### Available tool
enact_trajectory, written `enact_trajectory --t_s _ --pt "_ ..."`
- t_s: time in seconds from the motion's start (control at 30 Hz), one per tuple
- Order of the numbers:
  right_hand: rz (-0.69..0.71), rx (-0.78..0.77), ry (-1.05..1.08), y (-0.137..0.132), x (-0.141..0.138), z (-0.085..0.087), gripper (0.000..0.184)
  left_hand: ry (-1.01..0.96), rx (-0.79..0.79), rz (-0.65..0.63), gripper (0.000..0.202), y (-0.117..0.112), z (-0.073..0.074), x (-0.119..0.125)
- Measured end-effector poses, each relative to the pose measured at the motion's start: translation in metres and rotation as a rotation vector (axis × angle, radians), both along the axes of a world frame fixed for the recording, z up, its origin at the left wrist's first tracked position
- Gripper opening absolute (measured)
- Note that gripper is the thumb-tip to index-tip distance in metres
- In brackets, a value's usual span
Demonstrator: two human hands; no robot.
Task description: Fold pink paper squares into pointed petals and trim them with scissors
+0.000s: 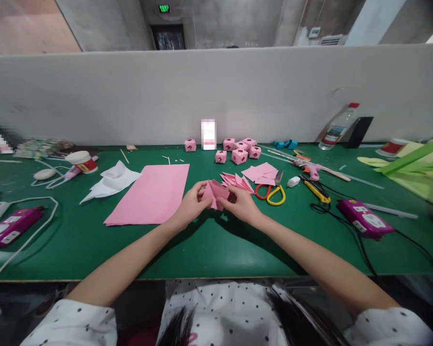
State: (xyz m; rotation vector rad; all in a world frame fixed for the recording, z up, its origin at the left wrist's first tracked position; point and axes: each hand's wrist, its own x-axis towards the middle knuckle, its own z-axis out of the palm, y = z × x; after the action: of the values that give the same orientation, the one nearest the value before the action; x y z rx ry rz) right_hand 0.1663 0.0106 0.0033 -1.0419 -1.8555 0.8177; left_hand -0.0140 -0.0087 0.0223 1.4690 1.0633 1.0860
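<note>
Between both hands, a little above the green table, is a folded piece of pink paper (215, 192) with creased, pointed flaps. My left hand (196, 202) pinches its left side, thumb in front. On the right side my right hand (242, 204) grips it the same way. Just behind my right hand lie several folded pink paper pieces (238, 180) in a pile. Flat pink paper squares (261, 172) rest beyond them, beside scissors (275, 192) with red and yellow handles. To the left of my left hand lies a stack of pink paper sheets (155, 194).
Several pink paper cubes (239, 155) stand by the partition (137, 96), near an upright phone (208, 134). At right are a glue gun (312, 170), a yellow cutter (319, 192), a purple device (364, 218) with cables and a bottle (337, 129). White paper (111, 182) and a cup (82, 162) sit left.
</note>
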Motion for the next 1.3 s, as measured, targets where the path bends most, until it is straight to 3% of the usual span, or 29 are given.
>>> enact_trajectory --t_s 0.1,0.2,0.47,0.57,0.63,0.73,0.8,0.87,1.0,1.17,1.3 --pt "0.108 -0.245 0.199 0.004 0.002 0.003 0.031 0.007 0.011 -0.009 0.039 0.002 0.001 -0.003" --pt "0.162 -0.386 0.3 0.005 0.005 0.006 0.038 -0.004 0.027 -0.014 0.033 0.002 0.004 -0.007" --pt "0.19 -0.438 0.312 0.005 0.006 0.007 0.04 -0.012 0.014 -0.007 0.039 0.006 0.0 -0.008" --pt "0.19 -0.389 0.295 0.006 0.007 0.006 0.039 -0.014 0.021 0.006 0.036 0.005 0.002 -0.008" --pt "0.164 -0.266 0.272 0.005 0.009 0.006 0.038 -0.023 0.025 0.016 0.034 0.005 0.003 -0.007" --pt "0.115 0.096 0.139 0.002 0.015 0.007 0.04 -0.035 0.02 0.023 0.034 0.004 0.004 -0.008" --pt "0.148 0.338 -0.025 0.0 0.02 0.01 0.046 -0.035 0.02 0.031 0.033 0.005 0.003 -0.008" --pt "0.216 0.478 -0.18 0.0 0.023 0.013 0.052 -0.022 0.033 0.037 0.032 0.005 0.002 -0.009" --pt "0.238 0.52 -0.293 0.001 0.025 0.014 0.057 -0.01 0.045 0.035 0.031 0.006 0.0 -0.01" --pt "0.178 0.48 -0.226 0.005 0.022 0.011 0.03 -0.015 0.014 -0.014 0.038 0.005 0.001 -0.009" --pt "0.114 0.299 -0.098 0.005 0.018 0.011 0.011 -0.024 -0.023 -0.108 0.046 0.003 0.002 -0.007"
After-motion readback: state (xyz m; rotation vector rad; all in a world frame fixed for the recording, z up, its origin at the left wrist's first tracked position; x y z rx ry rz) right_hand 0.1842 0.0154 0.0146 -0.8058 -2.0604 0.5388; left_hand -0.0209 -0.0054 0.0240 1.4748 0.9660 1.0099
